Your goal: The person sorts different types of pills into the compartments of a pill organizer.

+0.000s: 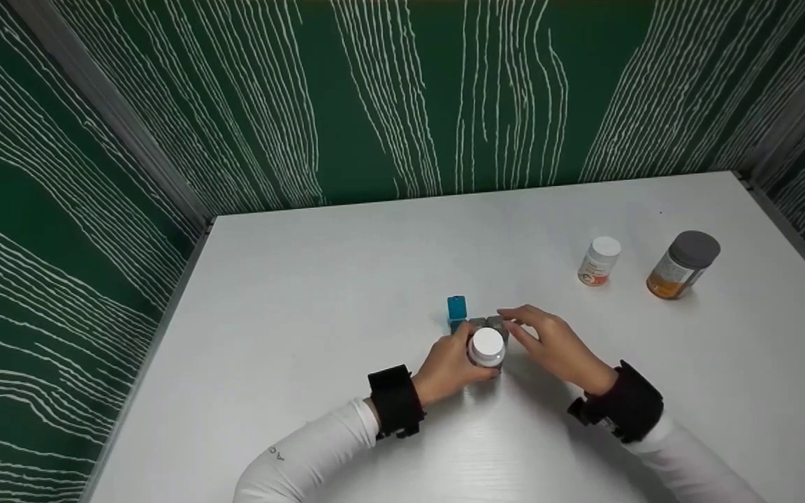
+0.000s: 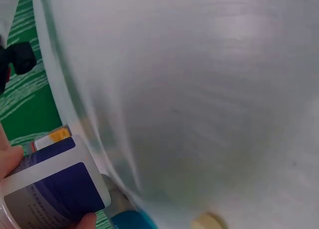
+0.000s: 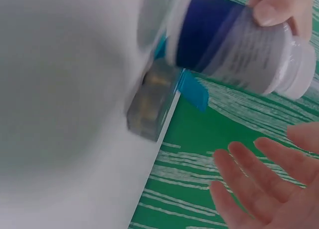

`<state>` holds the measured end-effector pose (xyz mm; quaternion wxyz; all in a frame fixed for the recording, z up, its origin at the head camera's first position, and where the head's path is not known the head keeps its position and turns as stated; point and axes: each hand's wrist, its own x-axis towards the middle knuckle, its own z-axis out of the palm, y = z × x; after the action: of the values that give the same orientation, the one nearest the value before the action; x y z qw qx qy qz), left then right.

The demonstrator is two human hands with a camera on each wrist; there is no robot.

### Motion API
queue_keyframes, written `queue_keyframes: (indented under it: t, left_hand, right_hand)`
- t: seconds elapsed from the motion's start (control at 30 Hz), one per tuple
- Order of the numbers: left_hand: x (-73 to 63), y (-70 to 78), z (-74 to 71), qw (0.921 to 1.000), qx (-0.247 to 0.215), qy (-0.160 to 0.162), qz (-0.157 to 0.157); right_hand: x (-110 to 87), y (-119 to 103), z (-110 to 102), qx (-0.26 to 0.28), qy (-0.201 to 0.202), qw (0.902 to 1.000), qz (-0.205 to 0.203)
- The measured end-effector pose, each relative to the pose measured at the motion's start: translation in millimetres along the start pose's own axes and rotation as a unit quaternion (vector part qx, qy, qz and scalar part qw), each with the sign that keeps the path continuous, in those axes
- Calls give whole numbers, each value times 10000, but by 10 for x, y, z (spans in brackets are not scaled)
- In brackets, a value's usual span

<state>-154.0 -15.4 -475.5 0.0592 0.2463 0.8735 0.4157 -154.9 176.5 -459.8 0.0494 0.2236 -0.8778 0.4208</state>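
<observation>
My left hand [image 1: 453,362] grips a white pill bottle [image 1: 488,346] by its sides, the white cap on and facing up. A dark blue label wraps the bottle [image 2: 65,189], as the left wrist view shows. Just beyond it on the table sits a small pill organizer [image 1: 478,324] with greyish see-through compartments, partly hidden by the bottle. Its teal lid [image 1: 456,307] stands raised at the left end. Yellowish contents show through the grey compartments [image 3: 149,107]. My right hand [image 1: 553,342] holds nothing; its fingers are spread, fingertips right by the organizer's right end.
A smaller white bottle [image 1: 599,263] with an orange-marked label stands at the back right of the white table [image 1: 318,279]. Beside it is an amber jar [image 1: 682,267] with a grey lid. A green wall [image 1: 437,105] with white streaks rises behind the table's far edge.
</observation>
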Motion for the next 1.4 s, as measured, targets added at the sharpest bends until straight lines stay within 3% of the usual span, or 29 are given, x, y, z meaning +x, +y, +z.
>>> queue_keyframes:
  t: [0.13,0.3,0.4,0.5,0.67,0.77,0.87,1.03,1.13,1.2,1.27,1.33,1.4]
  left_hand:
    - [12,-48,33,10000,-4,-23,-67]
    - [45,-85,32,9999,13,106,-60]
    - [67,-94,20,9998,28,186,8]
    - [75,-102,16,9998,-34,189,-13]
    - [81,-110,37,9996,-144,229,-37]
    - [83,-120,46,9995,-118,303,26]
    - [81,-128,44,9994,-187,291,25]
    - [79,-135,38,9992,-369,167,-59]
    - [81,-138,39,9992,-355,147,-98]
    - [81,-133,37,9993,-313,147,-132]
    - [80,-122,32,9995,-259,136,-150]
    - [79,-103,21,9995,-237,109,-184]
    - [79,-85,11,9995,-209,86,-208]
  right_hand:
    - [10,-68,101,54,-45,9998,-184]
    - [33,-103,237,-671,329,9944,-753]
    - [57,-115,297,-946,576,9898,-898]
    - [79,-121,328,-865,584,9911,-820]
    - [105,-113,297,-223,344,9981,-456]
    - [131,-76,253,177,92,9988,-445]
    - [168,-13,191,634,-450,9955,-536]
    - [243,67,52,1172,-1672,9774,-549]
    - [259,63,-6,1251,-2092,9686,-485]
    - [245,23,-20,1175,-2024,9713,-428]
    - [215,-32,-4,875,-1697,9809,-361]
    - [184,-92,38,313,-1204,9916,-351]
    - [164,-143,92,-345,-732,9962,-334]
